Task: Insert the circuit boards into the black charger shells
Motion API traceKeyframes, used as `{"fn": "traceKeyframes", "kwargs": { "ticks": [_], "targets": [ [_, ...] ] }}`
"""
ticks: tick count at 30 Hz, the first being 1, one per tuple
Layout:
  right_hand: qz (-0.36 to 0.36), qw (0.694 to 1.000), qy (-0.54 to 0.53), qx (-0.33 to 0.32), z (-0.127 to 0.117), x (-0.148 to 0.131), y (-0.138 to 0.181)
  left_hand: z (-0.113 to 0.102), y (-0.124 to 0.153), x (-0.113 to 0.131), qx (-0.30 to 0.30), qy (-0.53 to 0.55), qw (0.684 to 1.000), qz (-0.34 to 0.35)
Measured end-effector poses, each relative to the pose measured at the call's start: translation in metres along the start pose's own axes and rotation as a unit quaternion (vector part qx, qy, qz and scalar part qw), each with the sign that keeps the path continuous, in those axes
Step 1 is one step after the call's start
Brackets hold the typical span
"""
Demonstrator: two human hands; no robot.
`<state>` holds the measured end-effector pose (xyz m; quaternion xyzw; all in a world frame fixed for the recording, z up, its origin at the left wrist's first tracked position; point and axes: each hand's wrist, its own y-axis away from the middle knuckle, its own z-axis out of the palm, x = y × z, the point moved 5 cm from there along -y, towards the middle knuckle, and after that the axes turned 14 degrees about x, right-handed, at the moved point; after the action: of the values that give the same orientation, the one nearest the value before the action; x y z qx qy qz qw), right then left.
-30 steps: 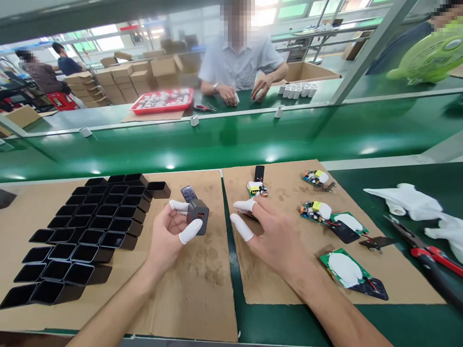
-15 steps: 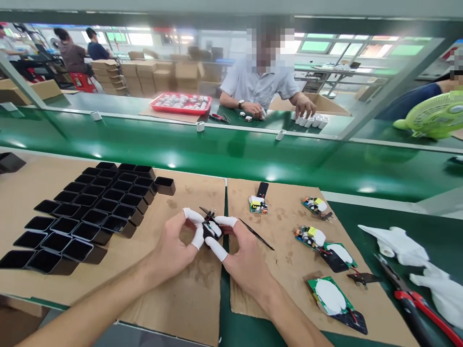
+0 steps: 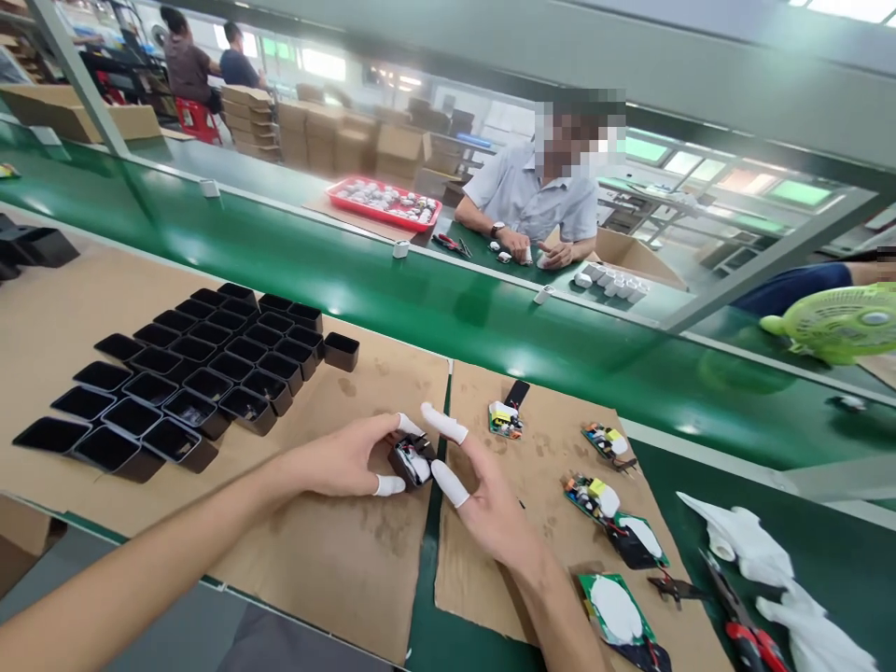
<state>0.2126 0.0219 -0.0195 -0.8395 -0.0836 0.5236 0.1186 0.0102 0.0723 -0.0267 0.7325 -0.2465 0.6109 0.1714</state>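
Black housing (image 3: 399,462), white finger cots (image 3: 450,483)

Workshop interior, as I see it across the benches. A broad grey overhead beam (image 3: 665,65) slants over the top right of the frame; a pale metal post (image 3: 80,79) leans at upper left, with another at right. A glossy green belt-like surface (image 3: 595,369) crosses diagonally, dotted with white reflections of light. Upper left: a red stool (image 3: 197,119), then a stack of cartons (image 3: 248,126) and, towards upper centre, taller brown boxes (image 3: 402,154), hazy in the glare. Bright windows (image 3: 323,63) line the back at upper left; at upper right, green-tinted panes (image 3: 802,191) glow above blurred pale tables (image 3: 651,196).
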Motion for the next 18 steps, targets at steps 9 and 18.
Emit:
{"fn": "traceKeyframes", "kwargs": {
  "ticks": [9,18],
  "targets": [
    [0.019,0.999,-0.037,0.027,-0.001,0.003,-0.004,0.002,-0.004,-0.002,-0.001,0.013,0.999,0.03],
    [-0.102,0.993,0.038,0.044,0.0,-0.025,0.004,0.005,-0.003,-0.003,0.039,-0.014,0.997,0.061]
  ]
}}
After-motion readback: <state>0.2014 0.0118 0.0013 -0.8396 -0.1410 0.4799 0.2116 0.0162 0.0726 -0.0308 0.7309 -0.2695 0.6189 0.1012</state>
